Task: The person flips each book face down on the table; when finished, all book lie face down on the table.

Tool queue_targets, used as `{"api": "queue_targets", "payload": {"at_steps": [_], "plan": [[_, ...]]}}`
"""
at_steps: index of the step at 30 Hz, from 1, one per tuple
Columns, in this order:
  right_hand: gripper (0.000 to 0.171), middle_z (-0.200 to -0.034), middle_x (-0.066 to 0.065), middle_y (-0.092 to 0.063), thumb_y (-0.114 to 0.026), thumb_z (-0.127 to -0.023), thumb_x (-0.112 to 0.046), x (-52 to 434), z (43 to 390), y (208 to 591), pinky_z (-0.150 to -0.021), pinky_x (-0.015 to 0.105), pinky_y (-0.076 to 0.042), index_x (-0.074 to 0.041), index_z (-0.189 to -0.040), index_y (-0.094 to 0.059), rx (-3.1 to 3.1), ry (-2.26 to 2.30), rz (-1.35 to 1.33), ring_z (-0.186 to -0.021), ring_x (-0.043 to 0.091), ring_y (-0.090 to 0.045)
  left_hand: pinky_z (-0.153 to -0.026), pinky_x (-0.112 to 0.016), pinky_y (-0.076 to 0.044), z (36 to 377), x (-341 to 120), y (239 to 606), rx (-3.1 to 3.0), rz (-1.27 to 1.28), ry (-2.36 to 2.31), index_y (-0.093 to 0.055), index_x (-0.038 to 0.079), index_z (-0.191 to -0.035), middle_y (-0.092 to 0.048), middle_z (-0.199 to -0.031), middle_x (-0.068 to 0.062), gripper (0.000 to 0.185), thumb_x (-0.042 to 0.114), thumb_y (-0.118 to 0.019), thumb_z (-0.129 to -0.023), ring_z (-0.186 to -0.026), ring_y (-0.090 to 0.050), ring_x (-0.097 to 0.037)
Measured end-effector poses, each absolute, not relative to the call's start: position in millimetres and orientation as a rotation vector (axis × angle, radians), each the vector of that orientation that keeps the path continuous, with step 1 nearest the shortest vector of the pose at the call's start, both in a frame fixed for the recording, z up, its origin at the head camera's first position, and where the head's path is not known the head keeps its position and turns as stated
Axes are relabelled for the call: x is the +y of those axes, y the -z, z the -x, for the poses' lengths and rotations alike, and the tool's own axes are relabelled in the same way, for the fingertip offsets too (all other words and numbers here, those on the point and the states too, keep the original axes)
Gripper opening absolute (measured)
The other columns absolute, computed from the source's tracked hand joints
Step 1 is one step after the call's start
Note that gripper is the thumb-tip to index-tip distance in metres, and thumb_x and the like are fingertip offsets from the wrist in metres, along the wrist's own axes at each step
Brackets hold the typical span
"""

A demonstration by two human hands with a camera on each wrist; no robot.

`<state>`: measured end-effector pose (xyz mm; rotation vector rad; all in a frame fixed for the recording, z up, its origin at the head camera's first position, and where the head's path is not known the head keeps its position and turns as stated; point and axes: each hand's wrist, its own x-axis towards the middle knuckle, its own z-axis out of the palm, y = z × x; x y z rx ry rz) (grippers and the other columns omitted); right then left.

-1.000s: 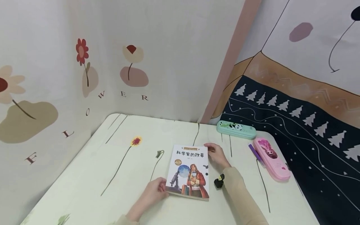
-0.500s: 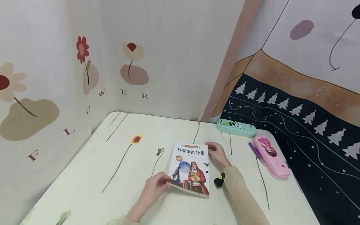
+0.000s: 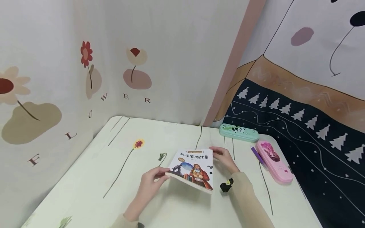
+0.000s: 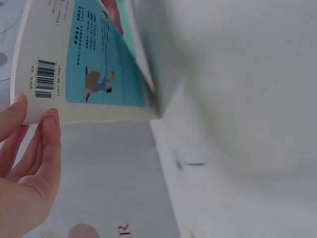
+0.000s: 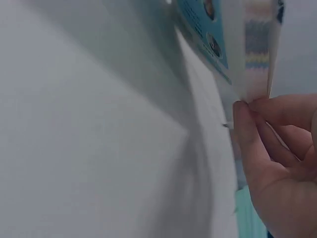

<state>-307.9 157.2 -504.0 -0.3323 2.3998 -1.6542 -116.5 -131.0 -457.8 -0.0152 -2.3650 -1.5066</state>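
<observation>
Fingers, left hand (image 3: 148,185): curled at the near left corner of the book (image 3: 193,171), thumb on the cover and the fingers (image 4: 47,144) under the back by the barcode, pinching it.
Fingers, right hand (image 3: 225,158): closed on the far right corner of the book, fingertips (image 5: 247,134) nipping the cover edge.
Book: a thin paperback with a picture cover, held between both hands; its near edge is lifted off the desk (image 3: 114,177) and casts a shadow there, while its far edge sits low, though whether that edge touches the desk I cannot tell.
Handling, as I judge it: light and bendy; the glossy cover may slide under the fingers, and the pages could fan or crease, so opposite corners or the spine are the sound places to hold.
Right of the book: a small black and yellow object (image 3: 226,185) by the right sleeve.
Further right of the book: a purple pen (image 3: 258,156) just beside a pink pencil case (image 3: 273,161).
Beyond the book, far right: a green pencil case (image 3: 239,132) near the wall.
</observation>
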Motion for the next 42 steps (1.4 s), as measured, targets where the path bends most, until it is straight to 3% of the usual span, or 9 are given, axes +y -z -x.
{"api": "queue_targets", "payload": {"at_steps": [9,14,19,25,32,40,42], "plan": [[0.034,-0.120,0.006,-0.061,-0.059,-0.087,-0.029,176.4,298.4,477.6,-0.100,0.042,-0.039,-0.012,-0.116,-0.062,2.356,1.581,0.313,-0.111,0.018,-0.054,-0.065,-0.017,-0.052,122.1,-136.2,419.3,-2.257,0.109,1.480,-0.063,0.012,-0.096,-0.070,-0.081,-0.001,0.015,0.016,-0.065,-0.082,-0.070,-0.065,-0.009],[0.042,-0.114,0.008,-0.064,-0.059,-0.087,-0.033,185.4,290.4,467.8,-0.100,0.044,-0.038,-0.005,-0.117,-0.059,2.295,1.566,0.348,-0.101,0.012,-0.059,-0.060,-0.017,-0.052,138.4,-142.8,401.4,-2.219,0.138,1.394,-0.060,0.009,-0.091,-0.067,-0.072,0.000,0.011,0.019,-0.061,-0.086,-0.063,-0.064,-0.007],[0.041,-0.113,0.015,-0.063,-0.059,-0.088,-0.026,193.7,278.4,465.3,-0.092,0.031,-0.046,0.002,-0.117,-0.057,2.215,1.591,0.419,-0.093,0.008,-0.061,-0.056,-0.017,-0.051,164.4,-151.8,392.6,-2.207,0.081,1.319,-0.060,0.008,-0.090,-0.065,-0.065,-0.001,0.017,0.025,-0.059,-0.088,-0.057,-0.061,-0.005],[0.036,-0.103,0.012,-0.066,-0.059,-0.088,-0.019,193.8,270.4,477.5,-0.079,0.023,-0.052,0.007,-0.113,-0.057,2.136,1.591,0.555,-0.083,0.007,-0.063,-0.055,-0.017,-0.051,194.3,-165.3,406.4,-2.257,-0.011,1.414,-0.061,0.006,-0.090,-0.064,-0.065,-0.006,0.025,0.030,-0.056,-0.089,-0.056,-0.060,-0.008],[0.033,-0.094,0.004,-0.068,-0.061,-0.086,-0.018,191.6,268.6,492.7,-0.074,0.022,-0.052,0.005,-0.109,-0.061,2.133,1.539,0.498,-0.078,0.009,-0.062,-0.057,-0.018,-0.050,221.6,-179.0,432.8,-2.382,-0.171,1.594,-0.060,0.001,-0.095,-0.063,-0.069,-0.009,0.034,0.034,-0.054,-0.090,-0.057,-0.058,-0.008],[0.033,-0.087,0.001,-0.068,-0.062,-0.085,-0.021,188.5,271.4,510.6,-0.070,0.022,-0.051,0.005,-0.106,-0.062,2.141,1.505,0.466,-0.075,0.006,-0.062,-0.064,-0.036,-0.054,254.1,-189.7,469.2,-2.505,-0.279,1.650,-0.060,-0.002,-0.095,-0.062,-0.066,-0.004,0.032,0.029,-0.052,-0.092,-0.056,-0.057,-0.009],[0.033,-0.087,0.001,-0.068,-0.063,-0.085,-0.022,187.2,271.7,513.2,-0.070,0.021,-0.051,0.004,-0.106,-0.063,2.147,1.505,0.443,-0.074,0.006,-0.062,-0.062,-0.035,-0.053,261.4,-191.5,477.7,-2.521,-0.314,1.665,-0.060,-0.003,-0.095,-0.061,-0.065,-0.004,0.031,0.027,-0.053,-0.092,-0.055,-0.056,-0.009]]}}
